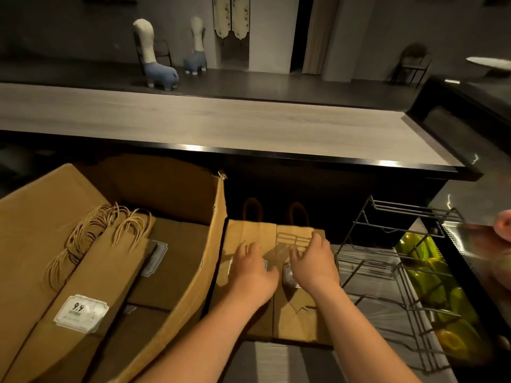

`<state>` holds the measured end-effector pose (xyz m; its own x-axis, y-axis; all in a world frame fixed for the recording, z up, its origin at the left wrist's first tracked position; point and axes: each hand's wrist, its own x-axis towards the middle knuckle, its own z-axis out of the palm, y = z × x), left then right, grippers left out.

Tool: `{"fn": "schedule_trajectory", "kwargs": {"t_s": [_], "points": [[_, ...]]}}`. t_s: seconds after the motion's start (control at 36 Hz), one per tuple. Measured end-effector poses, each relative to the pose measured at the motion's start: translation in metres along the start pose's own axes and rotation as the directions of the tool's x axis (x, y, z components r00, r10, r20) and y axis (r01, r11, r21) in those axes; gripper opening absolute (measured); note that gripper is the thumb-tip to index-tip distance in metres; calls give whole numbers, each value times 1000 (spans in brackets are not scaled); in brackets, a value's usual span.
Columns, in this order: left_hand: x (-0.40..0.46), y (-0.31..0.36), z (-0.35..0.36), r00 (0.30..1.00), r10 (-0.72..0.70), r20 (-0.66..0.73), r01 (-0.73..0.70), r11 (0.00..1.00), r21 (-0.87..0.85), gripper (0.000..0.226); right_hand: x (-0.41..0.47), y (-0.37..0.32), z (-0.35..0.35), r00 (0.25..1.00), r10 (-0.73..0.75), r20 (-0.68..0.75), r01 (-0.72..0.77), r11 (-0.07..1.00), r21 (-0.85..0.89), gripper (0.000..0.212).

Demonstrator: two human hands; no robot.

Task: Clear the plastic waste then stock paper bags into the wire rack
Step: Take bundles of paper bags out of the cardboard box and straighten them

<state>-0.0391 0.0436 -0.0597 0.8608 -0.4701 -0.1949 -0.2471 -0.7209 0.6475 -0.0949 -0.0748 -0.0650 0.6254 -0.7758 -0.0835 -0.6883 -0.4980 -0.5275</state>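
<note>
both forearms reached in from the bottom edge. left hand (253,268) and right hand (313,262) lay palm-down, fingers spread and relaxed, gripping nothing, on a flat stack of paper bags (297,313) between the cardboard box (177,189) and the wire rack (392,272). clear plastic film (279,251) showed faintly over the stack near the fingertips. more bags with twine handles (91,272) sat inside the box, one bearing a 9.9 label (80,313).

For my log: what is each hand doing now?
Left hand: open, resting on the paper bags.
Right hand: open, fingers on the same bags.
</note>
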Motion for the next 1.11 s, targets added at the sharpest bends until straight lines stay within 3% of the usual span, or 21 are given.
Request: {"fn": "schedule_trajectory", "kwargs": {"t_s": [0.08,0.22,0.36,0.56,0.67,0.75,0.83,0.89,0.97,1.11], "points": [[-7,28,-22,994,90,-58,-100,972,-212,51,1,-25,-18,997,-78,-3,77,985,155,56],[-16,59,-66,982,97,-162,-158,892,-423,35,-6,-75,-48,988,-148,-38,148,867,475,32],[-21,57,-127,955,104,-278,-223,869,-442,29,-22,-133,-65,969,-241,-49,218,745,630,15],[-9,-6,-205,973,23,-229,-110,920,-375,23,-49,-210,-48,937,-328,117,146,675,723,18],[0,-64,-248,981,-112,-156,51,936,-348,10,-59,-253,-19,893,-310,325,-9,711,703,27],[8,-110,-275,961,-271,-63,235,912,-338,11,-65,-285,6,800,-275,533,-199,716,669,40],[17,-155,-293,918,-396,21,392,898,-200,13,-69,-309,35,734,-180,655,-337,742,580,28],[22,-183,-301,893,-443,76,449,886,-112,18,-69,-319,59,722,-109,683,-333,811,481,29],[29,-213,-307,856,-496,149,505,862,-32,15,-70,-324,89,710,-28,704,-286,902,325,51],[35,-247,-298,812,-543,215,534,839,102,13,-74,-303,129,673,103,732,-291,947,135,50]]}}
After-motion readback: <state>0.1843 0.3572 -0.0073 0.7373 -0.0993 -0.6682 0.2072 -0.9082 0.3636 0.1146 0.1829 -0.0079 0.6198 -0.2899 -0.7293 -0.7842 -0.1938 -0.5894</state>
